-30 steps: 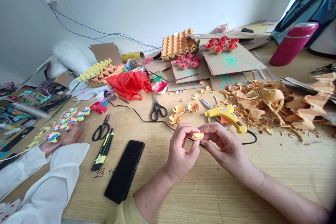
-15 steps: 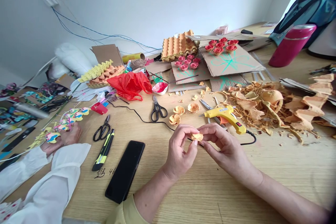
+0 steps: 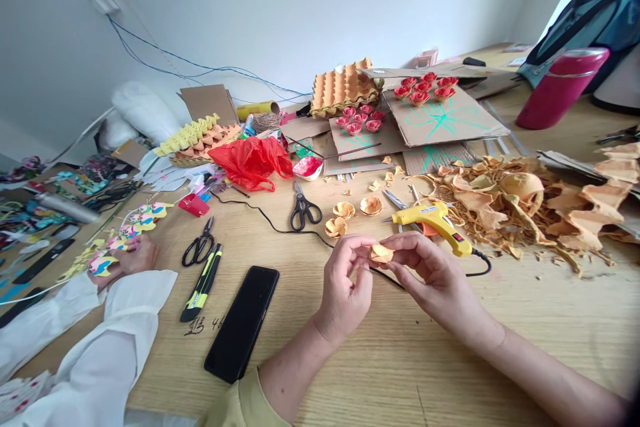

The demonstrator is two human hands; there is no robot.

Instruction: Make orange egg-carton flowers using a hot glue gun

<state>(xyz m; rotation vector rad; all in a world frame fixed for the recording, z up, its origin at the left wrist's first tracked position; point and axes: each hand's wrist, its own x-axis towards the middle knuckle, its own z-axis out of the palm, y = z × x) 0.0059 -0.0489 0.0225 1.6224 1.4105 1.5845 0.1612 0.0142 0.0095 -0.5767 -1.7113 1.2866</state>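
Pinching the right side of a small paper-pulp flower (image 3: 381, 253), the right hand (image 3: 434, 278) holds it above the wooden table (image 3: 400, 373), near the yellow glue gun (image 3: 431, 217). The left hand (image 3: 346, 283) curls at its left; whether it grips, I cannot tell. The pulp looks light, dry and stiff; thin petals could tear, so the base seems the safer hold.

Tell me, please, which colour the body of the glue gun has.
The glue gun has a yellow body; it shows best in the head view.
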